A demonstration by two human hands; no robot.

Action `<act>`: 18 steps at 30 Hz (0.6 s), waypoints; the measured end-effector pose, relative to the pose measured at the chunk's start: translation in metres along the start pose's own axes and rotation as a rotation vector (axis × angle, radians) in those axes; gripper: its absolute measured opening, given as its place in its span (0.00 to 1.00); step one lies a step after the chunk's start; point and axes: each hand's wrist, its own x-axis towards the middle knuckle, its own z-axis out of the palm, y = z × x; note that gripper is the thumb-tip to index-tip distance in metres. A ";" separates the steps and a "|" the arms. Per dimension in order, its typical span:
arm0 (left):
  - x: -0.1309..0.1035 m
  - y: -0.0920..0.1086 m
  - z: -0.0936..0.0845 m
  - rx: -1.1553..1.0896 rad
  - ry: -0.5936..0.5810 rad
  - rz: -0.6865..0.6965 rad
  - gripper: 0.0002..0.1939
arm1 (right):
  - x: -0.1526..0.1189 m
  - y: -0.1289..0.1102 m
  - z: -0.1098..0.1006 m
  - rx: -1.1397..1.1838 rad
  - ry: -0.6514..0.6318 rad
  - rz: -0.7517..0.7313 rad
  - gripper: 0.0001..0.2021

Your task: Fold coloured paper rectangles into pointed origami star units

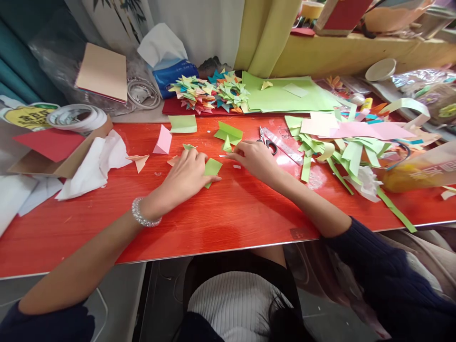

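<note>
My left hand (188, 174) rests low over the table, fingers bent down and thumb stretched out to the side. Under that thumb lies a light green paper piece (213, 166), partly covered by the hand. Small folded bits of green paper (189, 147) and orange paper (173, 161) show at its fingertips. My right hand (253, 159) has loosely curled fingers with the thumb apart, just beside a small folded green paper point (226, 143). Behind that point lies a creased green paper (230, 133). Black-handled scissors (270, 143) lie past the right hand.
A pink folded paper (163, 139), a green sheet (183, 124) and a folded orange piece (139, 162) lie at left. Green strips (351, 154) heap at right by a clear ruler (287, 148). Folded-paper rings (197, 94), a green sheet stack (285, 97) and tissues (174, 76) stand behind.
</note>
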 end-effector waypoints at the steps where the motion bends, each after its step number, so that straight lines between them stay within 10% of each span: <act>1: -0.001 0.001 0.003 0.020 -0.023 -0.005 0.27 | 0.003 0.000 0.001 0.017 -0.017 0.002 0.18; 6: -0.002 0.002 0.000 -0.073 -0.073 -0.003 0.21 | -0.006 -0.004 -0.007 0.288 -0.030 0.140 0.22; 12: -0.001 0.014 -0.008 -0.411 -0.038 -0.057 0.24 | -0.024 -0.013 -0.013 0.916 -0.381 0.201 0.21; 18: -0.007 0.026 -0.010 -0.616 -0.014 -0.123 0.22 | -0.026 -0.020 -0.016 1.051 -0.304 0.219 0.16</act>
